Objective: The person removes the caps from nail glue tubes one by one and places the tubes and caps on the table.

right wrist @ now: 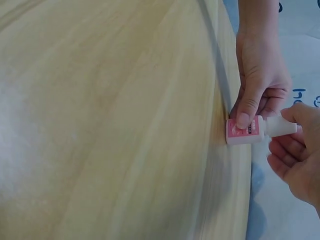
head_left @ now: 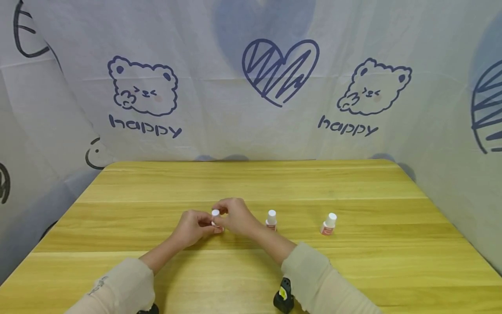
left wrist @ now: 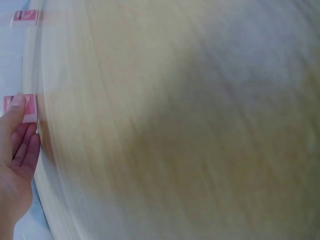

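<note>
A small white bottle [right wrist: 243,131] with a pink label stands on the table between both hands. My left hand [head_left: 192,226] pinches its body, the thumb lying across the label in the right wrist view. At the top, my right hand [head_left: 236,216] holds the white cap [right wrist: 281,127] between thumb and fingers. The cap sits at the bottle's neck; whether it is loose I cannot tell. Just right of my right hand is a second capped bottle [head_left: 271,219], its lower part hidden by the forearm. A third capped bottle [head_left: 328,224] stands farther right.
The wood-grain table [head_left: 219,183] reaches back to a pale cloth [head_left: 211,100] printed with bears and hearts. More cloth hangs along the left and right sides. Black wrist devices, one with a yellow patch [head_left: 283,293], show by the sleeves.
</note>
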The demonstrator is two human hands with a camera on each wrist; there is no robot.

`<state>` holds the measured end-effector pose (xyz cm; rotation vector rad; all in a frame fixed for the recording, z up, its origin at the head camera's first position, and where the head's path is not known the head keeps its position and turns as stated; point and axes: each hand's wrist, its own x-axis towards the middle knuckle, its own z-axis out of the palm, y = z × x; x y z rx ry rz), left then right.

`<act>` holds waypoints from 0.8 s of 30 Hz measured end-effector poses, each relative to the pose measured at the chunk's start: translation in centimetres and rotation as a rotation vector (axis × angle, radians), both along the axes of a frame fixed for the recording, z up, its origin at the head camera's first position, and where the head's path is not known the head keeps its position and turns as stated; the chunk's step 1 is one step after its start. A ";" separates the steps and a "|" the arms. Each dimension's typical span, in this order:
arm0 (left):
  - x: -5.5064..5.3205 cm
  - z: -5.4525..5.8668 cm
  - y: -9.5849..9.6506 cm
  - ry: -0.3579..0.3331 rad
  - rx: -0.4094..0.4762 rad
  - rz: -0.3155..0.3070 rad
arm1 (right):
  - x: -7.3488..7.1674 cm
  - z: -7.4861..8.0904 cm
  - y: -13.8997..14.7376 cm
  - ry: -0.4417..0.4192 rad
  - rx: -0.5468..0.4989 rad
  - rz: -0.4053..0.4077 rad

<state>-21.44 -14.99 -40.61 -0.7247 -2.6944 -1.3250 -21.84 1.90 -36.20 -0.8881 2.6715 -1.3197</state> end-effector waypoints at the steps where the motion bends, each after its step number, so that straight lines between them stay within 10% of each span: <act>1: 0.0 0.0 0.0 -0.001 -0.001 0.001 | 0.0 -0.1 0.0 0.006 -0.008 -0.009; 24: -0.1 0.2 0.0 -0.014 0.002 0.002 | -0.1 0.1 -0.2 -0.018 0.010 -0.041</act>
